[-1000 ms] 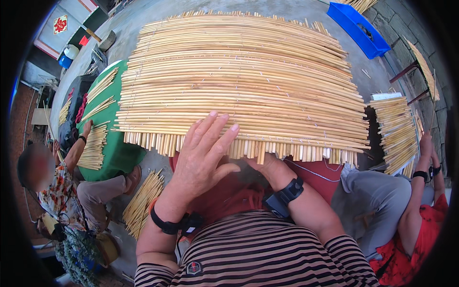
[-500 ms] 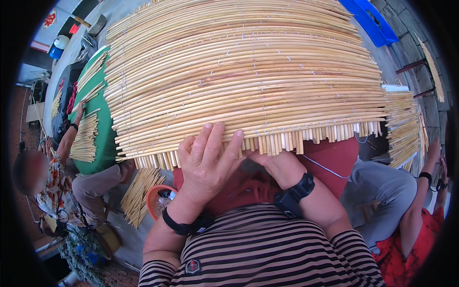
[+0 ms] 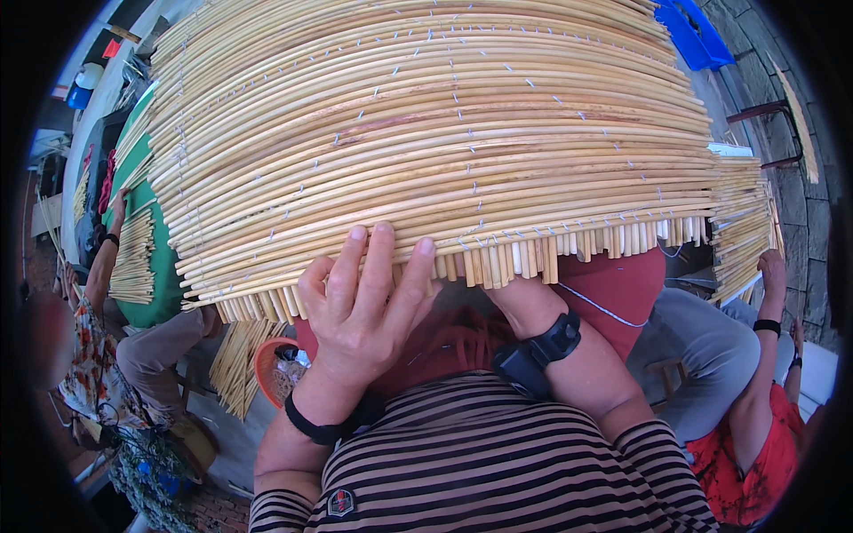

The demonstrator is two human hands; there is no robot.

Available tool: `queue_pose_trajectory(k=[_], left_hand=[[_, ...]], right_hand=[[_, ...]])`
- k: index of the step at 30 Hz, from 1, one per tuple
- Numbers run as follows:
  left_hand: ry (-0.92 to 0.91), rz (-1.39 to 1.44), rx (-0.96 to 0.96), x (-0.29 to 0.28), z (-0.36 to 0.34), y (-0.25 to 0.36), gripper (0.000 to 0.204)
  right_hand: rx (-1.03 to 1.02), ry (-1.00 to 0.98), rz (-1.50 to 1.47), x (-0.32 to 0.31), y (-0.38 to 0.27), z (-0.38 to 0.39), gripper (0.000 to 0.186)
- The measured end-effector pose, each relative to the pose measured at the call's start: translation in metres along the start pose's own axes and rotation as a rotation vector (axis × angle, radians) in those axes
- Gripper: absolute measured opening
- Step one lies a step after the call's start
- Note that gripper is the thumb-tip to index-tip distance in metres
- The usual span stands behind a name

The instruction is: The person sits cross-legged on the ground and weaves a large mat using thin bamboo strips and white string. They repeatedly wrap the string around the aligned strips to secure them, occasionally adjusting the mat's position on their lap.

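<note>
A large mat of pale straw-coloured stalks [image 3: 426,133], stitched with rows of white thread, spans the view in front of me and over my lap. Along its near edge, short stalk ends stick out in a fringe. My left hand [image 3: 360,311] grips this edge left of the middle, its fingers on top and its thumb tucked underneath. Reaching under the same edge, my right hand [image 3: 524,306] has its fingers hidden by the mat. A white thread [image 3: 609,311] hangs down to the right over the dark red cloth [image 3: 613,280] on my lap.
At left, a person's hand [image 3: 121,206] is by loose stalks on a green surface [image 3: 166,266]. An orange basket [image 3: 267,369] and a stalk bundle [image 3: 235,364] are low left. Another person's hand [image 3: 771,265] touches stalks [image 3: 742,209] at right. A blue plastic item [image 3: 697,35] lies far right.
My left hand has shifted slightly left along the mat's edge, and the mat's left end now appears further left. The right-hand person's hand has moved up to the stalks.
</note>
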State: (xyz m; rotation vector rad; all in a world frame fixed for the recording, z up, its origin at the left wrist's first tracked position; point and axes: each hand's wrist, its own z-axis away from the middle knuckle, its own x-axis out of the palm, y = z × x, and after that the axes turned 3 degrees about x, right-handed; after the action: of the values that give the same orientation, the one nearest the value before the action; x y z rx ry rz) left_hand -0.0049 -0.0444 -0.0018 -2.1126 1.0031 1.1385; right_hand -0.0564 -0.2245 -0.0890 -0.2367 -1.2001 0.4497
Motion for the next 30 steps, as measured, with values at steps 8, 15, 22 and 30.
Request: queue_pose_trajectory(k=[8,15,22,30], left_hand=[[0.033,-0.017,0.005,0.002,-0.003,0.002,0.044],[0.043,-0.035,0.007,0.004,0.002,0.006,0.043],[0.09,-0.014,-0.001,0.004,-0.004,0.008,0.053],[0.032,0.046,-0.111,-0.008,-0.032,0.013,0.061]], right_hand=[[-0.152,0.132,0.377,0.009,0.005,-0.009,0.031],[-0.301,0.255,0.82,0.011,0.013,-0.028,0.028],[-0.178,0.307,0.571,0.003,0.025,-0.031,0.026],[-0.004,0.068,0.513,0.039,0.01,0.074,0.016]])
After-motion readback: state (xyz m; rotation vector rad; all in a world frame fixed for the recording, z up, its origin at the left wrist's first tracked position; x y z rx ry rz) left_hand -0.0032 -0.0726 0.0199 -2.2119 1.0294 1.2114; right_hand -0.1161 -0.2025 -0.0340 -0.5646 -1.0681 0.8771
